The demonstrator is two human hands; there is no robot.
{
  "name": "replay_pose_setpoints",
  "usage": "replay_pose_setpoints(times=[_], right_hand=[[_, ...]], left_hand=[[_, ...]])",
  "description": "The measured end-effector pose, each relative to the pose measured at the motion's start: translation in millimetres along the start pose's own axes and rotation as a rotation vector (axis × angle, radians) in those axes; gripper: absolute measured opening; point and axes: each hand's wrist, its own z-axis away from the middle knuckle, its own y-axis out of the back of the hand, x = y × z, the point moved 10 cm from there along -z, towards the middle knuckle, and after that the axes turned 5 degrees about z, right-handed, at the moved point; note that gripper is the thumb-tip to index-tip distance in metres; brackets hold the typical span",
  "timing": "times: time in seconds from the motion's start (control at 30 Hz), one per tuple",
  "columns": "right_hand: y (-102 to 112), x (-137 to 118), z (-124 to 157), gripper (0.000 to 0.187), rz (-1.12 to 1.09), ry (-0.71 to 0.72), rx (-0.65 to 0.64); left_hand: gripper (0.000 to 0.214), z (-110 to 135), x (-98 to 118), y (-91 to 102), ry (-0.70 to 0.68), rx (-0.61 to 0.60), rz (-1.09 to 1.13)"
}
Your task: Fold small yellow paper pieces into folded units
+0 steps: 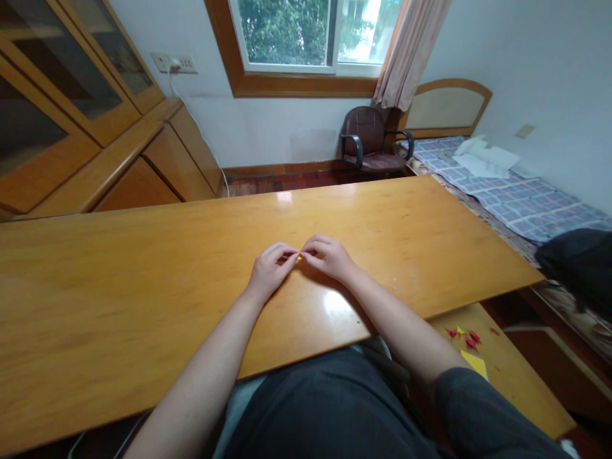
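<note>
With our left hand [271, 271] and right hand [331, 257], we pinch a small yellow piece [299, 257] tightly — presumably for fine control — the surface [143, 287] beneath our grip.

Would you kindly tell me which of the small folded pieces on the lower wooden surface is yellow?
The folded piece lying between two red pieces at the cluster's top; all its neighbours are red.
</note>
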Motion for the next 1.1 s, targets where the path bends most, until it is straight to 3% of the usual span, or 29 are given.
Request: replay_pose_setpoints(times=[0.2,0.8,0.93,1.1], right_hand=[[4,-2,0,0.013,0.042,0.009,0.01],[15,9,1,0.008,0.051,0.012,0.006],[6,5,1,0.018,-0.01,0.004,-0.05],[-10,5,0,0.016,0.015,-0.03,-0.136]], left_hand=[[0.011,0,8,3.4,-0.048,0.031,-0.061],[0.01,1,-4,10.0,0.007,0.08,-0.038],[0.012,0,-6,8.8,0.03,0.076,-0.017],[0.016,0,-9,0.9,0.074,0.016,0.028]])
